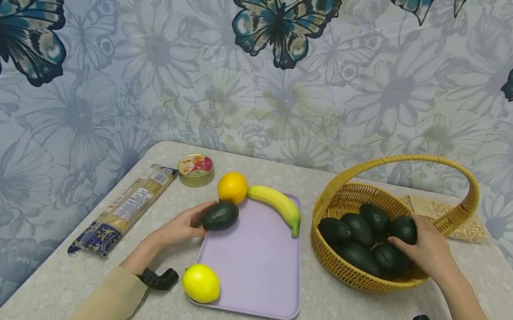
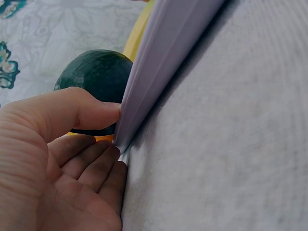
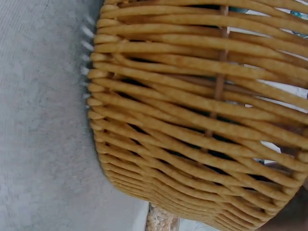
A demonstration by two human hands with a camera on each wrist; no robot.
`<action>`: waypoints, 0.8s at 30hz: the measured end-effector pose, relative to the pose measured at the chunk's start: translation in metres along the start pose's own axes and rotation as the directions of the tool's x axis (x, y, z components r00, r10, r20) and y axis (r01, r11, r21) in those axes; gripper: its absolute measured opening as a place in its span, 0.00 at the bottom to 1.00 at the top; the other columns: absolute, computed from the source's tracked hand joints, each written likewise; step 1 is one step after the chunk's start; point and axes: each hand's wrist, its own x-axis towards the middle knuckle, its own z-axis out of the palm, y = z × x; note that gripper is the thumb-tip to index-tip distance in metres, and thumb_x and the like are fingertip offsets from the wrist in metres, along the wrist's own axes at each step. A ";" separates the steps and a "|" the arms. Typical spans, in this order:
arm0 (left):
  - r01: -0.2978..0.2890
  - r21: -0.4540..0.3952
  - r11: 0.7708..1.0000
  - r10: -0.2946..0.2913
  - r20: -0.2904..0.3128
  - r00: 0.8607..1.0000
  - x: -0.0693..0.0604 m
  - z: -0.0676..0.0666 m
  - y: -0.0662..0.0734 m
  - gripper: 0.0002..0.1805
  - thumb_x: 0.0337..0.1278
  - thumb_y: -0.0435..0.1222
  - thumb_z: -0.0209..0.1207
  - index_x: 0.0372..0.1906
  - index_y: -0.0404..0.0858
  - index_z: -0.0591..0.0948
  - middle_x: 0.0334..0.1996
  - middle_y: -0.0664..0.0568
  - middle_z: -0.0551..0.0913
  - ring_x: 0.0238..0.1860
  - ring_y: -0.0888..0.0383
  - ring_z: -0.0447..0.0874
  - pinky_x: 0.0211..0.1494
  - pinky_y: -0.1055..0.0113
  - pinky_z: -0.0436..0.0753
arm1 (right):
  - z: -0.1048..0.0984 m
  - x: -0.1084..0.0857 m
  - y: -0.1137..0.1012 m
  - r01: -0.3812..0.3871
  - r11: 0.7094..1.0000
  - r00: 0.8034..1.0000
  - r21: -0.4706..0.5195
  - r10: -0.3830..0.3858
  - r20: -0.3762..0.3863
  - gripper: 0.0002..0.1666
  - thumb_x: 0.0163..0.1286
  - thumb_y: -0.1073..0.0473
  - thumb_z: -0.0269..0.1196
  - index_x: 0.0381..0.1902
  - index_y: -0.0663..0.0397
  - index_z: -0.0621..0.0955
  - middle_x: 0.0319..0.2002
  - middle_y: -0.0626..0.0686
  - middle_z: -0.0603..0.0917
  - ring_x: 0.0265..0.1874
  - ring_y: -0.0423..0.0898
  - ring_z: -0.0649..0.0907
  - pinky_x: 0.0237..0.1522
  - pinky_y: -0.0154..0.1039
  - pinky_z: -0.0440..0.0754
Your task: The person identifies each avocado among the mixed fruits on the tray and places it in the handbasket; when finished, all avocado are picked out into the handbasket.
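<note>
At the left edge of the lilac tray [image 1: 253, 269], my left hand [image 1: 183, 224] lies beside a dark green avocado [image 1: 221, 216]. In the left wrist view, the thumb reaches across in front of that avocado [image 2: 98, 72] to the tray rim [image 2: 144, 82], and the loosely bent fingers lie by the tray's side. My right hand [image 1: 431, 250] reaches into the yellow wicker basket [image 1: 353, 277] and grips an avocado [image 1: 403, 229] between thumb and fingers. Several more avocados [image 1: 357, 229] fill the basket. The right wrist view shows mostly the basket's woven side [image 3: 192, 115].
An orange [image 1: 233, 187] and a banana [image 1: 277, 204] lie along the tray's far edge, a lemon [image 1: 202, 283] at its near left corner. Farther left are a pasta packet [image 1: 131, 208] and a round tin [image 1: 196, 169]. A nut-like pack [image 1: 470, 228] lies behind the basket, whose handle [image 1: 414, 158] arches high.
</note>
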 end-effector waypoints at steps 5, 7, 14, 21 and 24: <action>-0.004 0.002 1.000 0.004 0.002 1.000 0.000 0.000 -0.001 0.43 0.50 0.21 0.57 0.72 0.29 0.51 0.72 0.37 0.49 0.71 0.42 0.46 0.69 0.48 0.50 | -0.011 -0.003 -0.008 0.000 1.000 0.999 0.011 0.001 -0.041 0.53 0.60 0.45 0.66 0.64 0.81 0.57 0.58 0.82 0.62 0.55 0.78 0.62 0.52 0.71 0.62; -0.004 0.005 1.000 0.004 0.003 1.000 0.000 -0.001 -0.001 0.43 0.50 0.21 0.57 0.72 0.28 0.51 0.72 0.37 0.49 0.71 0.42 0.46 0.69 0.48 0.51 | -0.020 -0.006 -0.015 0.005 1.000 0.998 0.024 -0.003 -0.066 0.53 0.61 0.43 0.64 0.66 0.79 0.57 0.59 0.81 0.62 0.56 0.77 0.62 0.52 0.71 0.61; 0.009 0.011 1.000 -0.009 -0.005 1.000 -0.001 0.000 0.001 0.43 0.50 0.21 0.57 0.72 0.29 0.51 0.72 0.37 0.49 0.71 0.42 0.46 0.69 0.49 0.51 | -0.050 -0.027 -0.059 0.142 0.979 0.935 0.145 -0.085 -0.344 0.42 0.58 0.54 0.69 0.66 0.64 0.67 0.57 0.70 0.72 0.55 0.64 0.73 0.53 0.60 0.71; 0.015 -0.002 1.000 -0.015 -0.007 1.000 0.000 0.000 0.000 0.43 0.50 0.21 0.57 0.72 0.30 0.52 0.72 0.39 0.49 0.72 0.44 0.46 0.70 0.51 0.51 | -0.062 -0.036 -0.130 0.592 0.754 0.725 0.283 -0.345 -0.596 0.34 0.53 0.63 0.72 0.58 0.67 0.75 0.54 0.61 0.78 0.55 0.41 0.76 0.57 0.30 0.70; 0.004 -0.002 1.000 -0.004 -0.005 1.000 -0.001 -0.001 0.001 0.43 0.50 0.20 0.57 0.72 0.29 0.51 0.72 0.38 0.49 0.71 0.44 0.46 0.70 0.51 0.51 | -0.057 -0.031 -0.161 0.710 0.621 0.669 0.332 -0.449 -0.592 0.35 0.59 0.53 0.67 0.56 0.75 0.73 0.53 0.66 0.77 0.55 0.48 0.76 0.57 0.35 0.72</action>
